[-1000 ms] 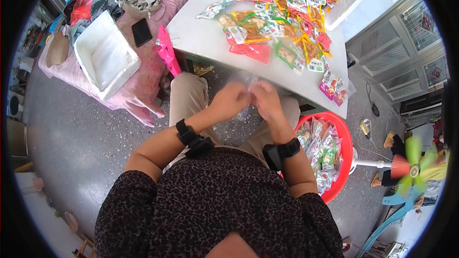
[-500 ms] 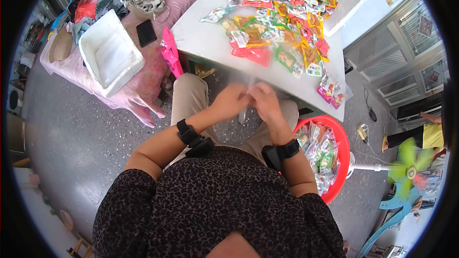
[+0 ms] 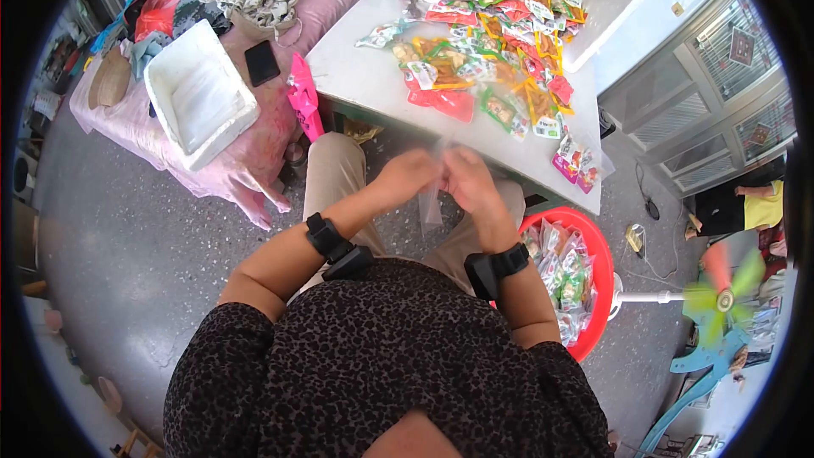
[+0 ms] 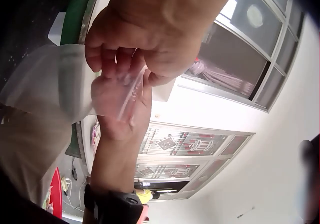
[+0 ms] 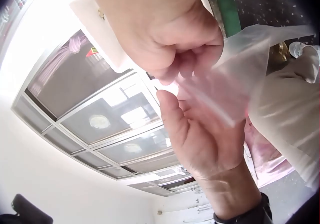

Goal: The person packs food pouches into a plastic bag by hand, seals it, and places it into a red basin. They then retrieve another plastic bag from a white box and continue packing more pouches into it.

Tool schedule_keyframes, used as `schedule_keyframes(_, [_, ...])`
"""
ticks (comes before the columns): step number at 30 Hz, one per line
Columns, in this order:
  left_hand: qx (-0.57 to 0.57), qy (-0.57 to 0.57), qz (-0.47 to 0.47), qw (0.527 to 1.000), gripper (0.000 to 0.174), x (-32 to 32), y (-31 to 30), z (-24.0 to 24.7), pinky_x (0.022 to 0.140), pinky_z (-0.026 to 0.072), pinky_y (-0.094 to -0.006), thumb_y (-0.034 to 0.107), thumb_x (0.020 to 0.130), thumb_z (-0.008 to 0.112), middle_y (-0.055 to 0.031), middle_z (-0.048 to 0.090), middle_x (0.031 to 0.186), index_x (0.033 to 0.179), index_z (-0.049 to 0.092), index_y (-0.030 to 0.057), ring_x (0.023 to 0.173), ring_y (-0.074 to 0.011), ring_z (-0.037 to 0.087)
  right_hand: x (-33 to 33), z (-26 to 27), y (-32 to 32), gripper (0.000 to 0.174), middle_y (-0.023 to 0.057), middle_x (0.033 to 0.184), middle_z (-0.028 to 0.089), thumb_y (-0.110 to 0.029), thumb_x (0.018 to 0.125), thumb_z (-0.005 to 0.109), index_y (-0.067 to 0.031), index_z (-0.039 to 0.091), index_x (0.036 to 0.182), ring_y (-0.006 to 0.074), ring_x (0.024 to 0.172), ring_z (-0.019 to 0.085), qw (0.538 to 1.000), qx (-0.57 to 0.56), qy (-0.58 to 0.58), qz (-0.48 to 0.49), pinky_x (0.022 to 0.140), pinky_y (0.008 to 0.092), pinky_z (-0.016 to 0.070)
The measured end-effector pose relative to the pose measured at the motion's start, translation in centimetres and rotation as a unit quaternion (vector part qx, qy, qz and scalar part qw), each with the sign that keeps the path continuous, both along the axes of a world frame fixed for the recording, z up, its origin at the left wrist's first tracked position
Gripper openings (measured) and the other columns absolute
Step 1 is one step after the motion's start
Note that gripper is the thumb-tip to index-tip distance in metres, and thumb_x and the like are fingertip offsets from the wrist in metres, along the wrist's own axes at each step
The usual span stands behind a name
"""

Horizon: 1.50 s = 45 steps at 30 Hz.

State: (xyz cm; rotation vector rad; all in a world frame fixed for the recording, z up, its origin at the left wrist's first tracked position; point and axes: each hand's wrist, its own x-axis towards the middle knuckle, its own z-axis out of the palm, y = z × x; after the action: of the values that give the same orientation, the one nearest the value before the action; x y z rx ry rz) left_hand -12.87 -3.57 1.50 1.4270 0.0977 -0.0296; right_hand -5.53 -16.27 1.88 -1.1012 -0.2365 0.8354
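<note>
A clear plastic bag [image 3: 431, 210] hangs between both hands, above the lap and in front of the table edge. My left hand [image 3: 410, 175] grips it from one side, and my right hand [image 3: 468, 180] pinches it from the other, fingertips close together. In the left wrist view the empty-looking bag [image 4: 67, 81] spreads out beside the fingers, with a straight band near one end. The right wrist view shows the right hand [image 5: 172, 41] with curled fingers at this band, while the left palm [image 5: 212, 139] lies behind the bag.
The white table [image 3: 365, 76] bears a heap of colourful snack packets [image 3: 500, 42] and a white foam box [image 3: 606, 8]. A red basin [image 3: 604, 267] of packets stands at right, near a spinning fan [image 3: 722, 298]. Left, another foam box [image 3: 199, 102] and a phone [image 3: 262, 63] lie on pink cloth.
More of the clear bag now shows hanging below the hands. Both hands stay close together in nearly the same spot. The head view has shifted slightly, and a person in yellow has come into view at right.
</note>
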Motion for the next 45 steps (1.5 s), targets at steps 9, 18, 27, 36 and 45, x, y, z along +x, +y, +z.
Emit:
schedule_keyframes(9, [-0.035, 0.03, -0.023, 0.999, 0.008, -0.7, 0.7, -1.0, 0.06, 0.0401, -0.0205, 0.012, 0.078, 0.049, -0.0013, 0.051, 0.073, 0.075, 0.049, 0.0054, 0.066, -0.0082, 0.048, -0.6, 0.1, 0.3, 0.016, 0.0029, 0.066, 0.047, -0.018, 0.079, 0.051, -0.0043, 0.046, 0.073, 0.0101, 0.057, 0.045, 0.999, -0.021, -0.038, 0.022, 0.05, 0.0232, 0.0392])
schedule_keyframes(18, [-0.106, 0.029, -0.01, 0.994, 0.005, -0.9, 2.1, -0.3, 0.063, 0.042, -0.0238, 0.011, 0.078, 0.046, -0.0008, 0.051, 0.073, 0.074, 0.047, 0.0073, 0.067, -0.0093, 0.049, -0.4, 1.1, 0.5, 0.012, 0.0035, 0.069, 0.051, -0.016, 0.078, 0.05, -0.0055, 0.046, 0.075, 0.0126, 0.061, 0.05, 1.0, 0.001, -0.015, 0.021, 0.054, 0.0249, 0.0417])
schedule_keyframes(27, [0.308, -0.094, 0.229, 0.919, 0.014, -1.2, 3.4, 0.1, 0.06, 0.0418, -0.0348, 0.013, 0.069, 0.05, -0.0155, 0.051, 0.075, 0.081, 0.048, 0.0045, 0.069, -0.0319, 0.051, 1.1, 1.0, 3.2, 0.008, 0.0049, 0.072, 0.053, -0.011, 0.077, 0.049, -0.0033, 0.048, 0.075, 0.0116, 0.068, 0.054, 0.984, -0.07, -0.162, 0.003, 0.056, 0.0231, 0.0443])
schedule_keyframes(36, [0.454, -0.143, 0.326, 0.817, 0.02, -0.4, 8.5, 1.6, 0.061, 0.0431, -0.037, 0.01, 0.069, 0.049, -0.0158, 0.053, 0.076, 0.088, 0.051, 0.0052, 0.069, -0.0324, 0.052, 4.0, 0.9, 9.2, 0.009, 0.0061, 0.079, 0.053, -0.011, 0.078, 0.048, -0.0027, 0.046, 0.077, 0.0134, 0.075, 0.054, 0.991, -0.022, -0.115, 0.067, 0.061, 0.0258, 0.0455])
schedule_keyframes(45, [0.674, -0.312, 0.373, 0.557, 0.025, 4.7, 12.8, 8.6, 0.048, 0.0408, -0.0338, 0.005, 0.058, 0.052, -0.0073, 0.05, 0.066, 0.083, 0.051, 0.0051, 0.055, -0.024, 0.05, 7.8, 4.8, 15.4, 0.009, 0.0055, 0.079, 0.053, -0.013, 0.078, 0.048, -0.0046, 0.047, 0.075, 0.014, 0.073, 0.055, 0.993, 0.052, -0.101, -0.027, 0.06, 0.0244, 0.0445])
